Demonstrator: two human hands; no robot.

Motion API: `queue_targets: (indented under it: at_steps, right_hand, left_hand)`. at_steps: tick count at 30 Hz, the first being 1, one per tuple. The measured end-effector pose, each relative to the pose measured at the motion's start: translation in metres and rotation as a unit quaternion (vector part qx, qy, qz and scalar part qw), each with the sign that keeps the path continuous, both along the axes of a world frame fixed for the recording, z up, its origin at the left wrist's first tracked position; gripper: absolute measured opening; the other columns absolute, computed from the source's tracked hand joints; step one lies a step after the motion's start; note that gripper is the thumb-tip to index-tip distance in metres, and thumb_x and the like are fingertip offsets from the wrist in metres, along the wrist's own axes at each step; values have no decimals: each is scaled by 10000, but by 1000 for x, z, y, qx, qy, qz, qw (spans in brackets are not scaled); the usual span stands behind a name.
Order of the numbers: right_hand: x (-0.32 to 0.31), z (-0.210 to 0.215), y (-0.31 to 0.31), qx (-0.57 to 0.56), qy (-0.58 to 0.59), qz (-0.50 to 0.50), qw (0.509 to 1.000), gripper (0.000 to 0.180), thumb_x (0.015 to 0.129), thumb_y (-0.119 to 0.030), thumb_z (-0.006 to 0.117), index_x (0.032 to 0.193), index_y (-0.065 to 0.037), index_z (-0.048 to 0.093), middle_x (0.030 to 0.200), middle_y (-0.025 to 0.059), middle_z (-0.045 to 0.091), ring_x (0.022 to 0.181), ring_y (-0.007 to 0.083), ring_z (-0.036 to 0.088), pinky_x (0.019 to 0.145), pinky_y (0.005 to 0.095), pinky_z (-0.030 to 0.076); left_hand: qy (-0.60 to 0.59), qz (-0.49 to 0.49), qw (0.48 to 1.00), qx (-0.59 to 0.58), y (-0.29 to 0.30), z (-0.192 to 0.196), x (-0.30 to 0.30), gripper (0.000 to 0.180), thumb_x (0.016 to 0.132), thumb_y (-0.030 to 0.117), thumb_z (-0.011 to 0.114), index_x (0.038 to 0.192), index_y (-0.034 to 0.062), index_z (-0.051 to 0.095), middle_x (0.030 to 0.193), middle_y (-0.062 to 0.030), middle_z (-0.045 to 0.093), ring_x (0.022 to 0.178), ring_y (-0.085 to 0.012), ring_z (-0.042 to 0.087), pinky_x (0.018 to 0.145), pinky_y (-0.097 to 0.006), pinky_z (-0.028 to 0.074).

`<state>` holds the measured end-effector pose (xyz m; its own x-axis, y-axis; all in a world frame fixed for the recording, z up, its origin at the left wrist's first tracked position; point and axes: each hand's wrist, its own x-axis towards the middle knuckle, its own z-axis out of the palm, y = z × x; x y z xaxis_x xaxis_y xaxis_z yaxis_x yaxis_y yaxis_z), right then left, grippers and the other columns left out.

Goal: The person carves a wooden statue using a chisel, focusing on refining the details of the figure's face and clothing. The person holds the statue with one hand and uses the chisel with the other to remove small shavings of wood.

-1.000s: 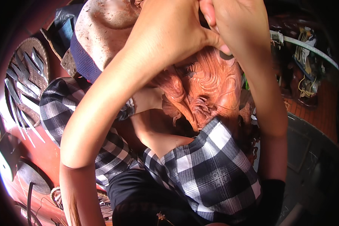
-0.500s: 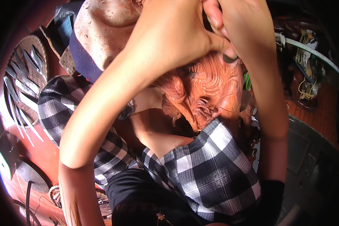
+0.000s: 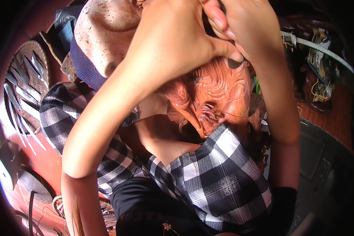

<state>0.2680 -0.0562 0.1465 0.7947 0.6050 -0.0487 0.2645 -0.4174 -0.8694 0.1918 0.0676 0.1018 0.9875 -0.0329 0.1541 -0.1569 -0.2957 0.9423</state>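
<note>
A reddish-brown wood carving (image 3: 220, 92) with swirling grooves lies at the upper middle, under my hands. My left hand (image 3: 177, 35) reaches over it from the left, thumb bent down onto a small dark grey piece (image 3: 235, 63) against the carving's upper edge. My right hand (image 3: 244, 27) comes in from the right, fingers curled and meeting the left hand. A dark strip shows between the hands; whether it belongs to the same grey piece cannot be made out. The kind of the piece is hidden by the fingers.
Several metal blades lie on a woven tray (image 3: 33, 51) at the left. A pale lumpy thing (image 3: 102, 31) dusted with shavings stands at the upper left, by dark blue cloth (image 3: 82, 67). Black-and-white checked cloth (image 3: 224, 173) covers my lap. A pale curved strip (image 3: 322, 49) crosses at the right.
Both hands have shifted slightly to the left at the carving's top edge. More of the dark grey piece shows below my left thumb.
</note>
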Motion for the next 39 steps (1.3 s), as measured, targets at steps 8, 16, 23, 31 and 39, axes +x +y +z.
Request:
queue_targets:
  at_steps: [8, 16, 23, 31, 39]
  right_hand:
    - [2, 1, -2, 6, 25, -11, 1000, 441, 1114, -334, 470, 803, -45, 587, 520, -28, 462, 415, 53, 388, 423, 227, 319]
    - [4, 1, -2, 43, 63, 4, 997, 417, 1117, -310, 469, 826, -39, 592, 544, -29, 469, 438, 46, 419, 414, 216, 309]
    - [-5, 4, 5, 43, 113, -41, 992, 406, 1115, -319, 479, 838, -49, 601, 539, -32, 469, 439, 39, 402, 421, 215, 304]
    - [0, 2, -3, 27, 77, -16, 997, 406, 1111, -328, 494, 834, -49, 593, 559, -36, 479, 454, 33, 419, 431, 212, 319]
    - [15, -8, 1, 52, -7, 50, 997, 403, 1103, -287, 516, 801, -37, 610, 574, -28, 497, 476, 33, 415, 448, 215, 318]
  left_hand:
    - [-34, -1, 999, 24, -2, 7, -1, 511, 758, 237, 908, 1048, -83, 636, 711, -162, 708, 639, -275, 712, 639, -357, 562]
    - [-4, -49, 999, -9, 7, 7, 1, 488, 786, 210, 886, 1092, -71, 630, 756, -180, 718, 690, -283, 719, 675, -368, 560]
    - [-75, 15, 997, -18, -10, -23, 5, 348, 662, 151, 926, 846, 32, 656, 779, -128, 740, 775, -304, 744, 751, -392, 572]
    - [-118, 25, 991, -50, -9, -20, 9, 366, 657, 197, 933, 857, 64, 658, 773, -128, 734, 781, -327, 739, 740, -399, 566]
    - [-15, 23, 999, -31, -6, 3, 2, 418, 766, 189, 888, 1014, -67, 671, 819, -192, 726, 731, -305, 724, 708, -380, 573]
